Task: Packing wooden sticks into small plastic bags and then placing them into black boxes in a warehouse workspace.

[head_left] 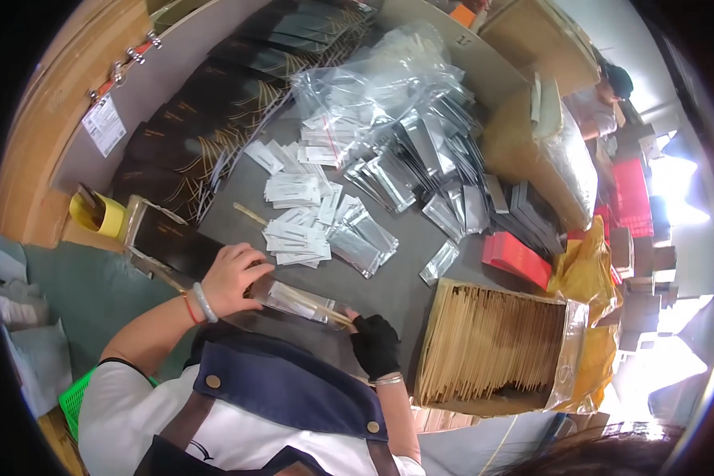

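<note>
My left hand [234, 279], bare and wearing a silver bracelet and a red cord, has its fingers curled over the left end of a clear plastic packet [289, 298] with white and pale contents. A pair of wooden chopsticks [335, 316] lies along the packet, part of it inside. Their right end is between the thumb and fingers of my right hand [375, 344], which wears a black fingerless glove. Left of my left hand sits an open carton [137, 230] of black printed sleeves [178, 239]. A carton of chopsticks [484, 345] stands right of my gloved hand.
Ahead on the grey table [238, 230] lie white paper sachets [297, 234], silver wrapped packets [385, 178] and a clear plastic bag [373, 87]. Black printed packages [190, 119] fill the far left. Red packets [517, 258] lie at right; a yellow cup [95, 214] stands at left.
</note>
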`<state>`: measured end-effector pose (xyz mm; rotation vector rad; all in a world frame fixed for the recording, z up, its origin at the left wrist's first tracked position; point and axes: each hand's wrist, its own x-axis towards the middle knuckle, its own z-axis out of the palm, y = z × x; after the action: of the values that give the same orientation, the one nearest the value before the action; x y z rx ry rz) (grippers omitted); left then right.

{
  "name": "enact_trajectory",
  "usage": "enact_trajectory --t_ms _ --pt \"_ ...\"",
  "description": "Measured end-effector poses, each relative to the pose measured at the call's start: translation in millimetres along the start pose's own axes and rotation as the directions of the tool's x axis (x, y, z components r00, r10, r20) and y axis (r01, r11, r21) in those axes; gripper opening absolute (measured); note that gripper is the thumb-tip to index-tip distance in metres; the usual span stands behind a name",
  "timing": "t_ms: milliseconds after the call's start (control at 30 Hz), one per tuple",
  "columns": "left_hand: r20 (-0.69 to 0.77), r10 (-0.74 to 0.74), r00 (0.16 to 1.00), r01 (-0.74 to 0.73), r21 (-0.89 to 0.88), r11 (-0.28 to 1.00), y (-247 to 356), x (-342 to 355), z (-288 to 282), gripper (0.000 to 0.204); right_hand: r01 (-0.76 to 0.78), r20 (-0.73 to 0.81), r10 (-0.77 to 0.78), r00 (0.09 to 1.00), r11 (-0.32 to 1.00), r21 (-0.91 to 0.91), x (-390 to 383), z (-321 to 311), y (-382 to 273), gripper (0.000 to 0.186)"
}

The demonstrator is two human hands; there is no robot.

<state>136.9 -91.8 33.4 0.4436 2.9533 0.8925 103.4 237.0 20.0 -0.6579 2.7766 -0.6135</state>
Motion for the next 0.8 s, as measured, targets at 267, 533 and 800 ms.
enact_trajectory --t_ms 267,533,800 --pt "0.008 0.045 0.999 -0.046 0.092 0.995 5.8 -5.4 12.6 0.073 0.164 -0.133 -0.148 0.98 0.979 0.122 24.8 43.3 -16.1 0.02" --pt "-0.011 0.118 0.993 -0.116 0.106 0.988 13.8 12.5 22.9 0.069 0.054 -0.096 0.003 0.995 0.809 0.585 44.0 77.7 -73.3 0.027" --pt "0.214 0.267 0.94 -0.319 0.262 0.911 7.0 15.8 24.5 0.026 0.183 -0.064 -0.19 0.98 0.978 -0.105 39.2 35.9 -53.2 0.069"
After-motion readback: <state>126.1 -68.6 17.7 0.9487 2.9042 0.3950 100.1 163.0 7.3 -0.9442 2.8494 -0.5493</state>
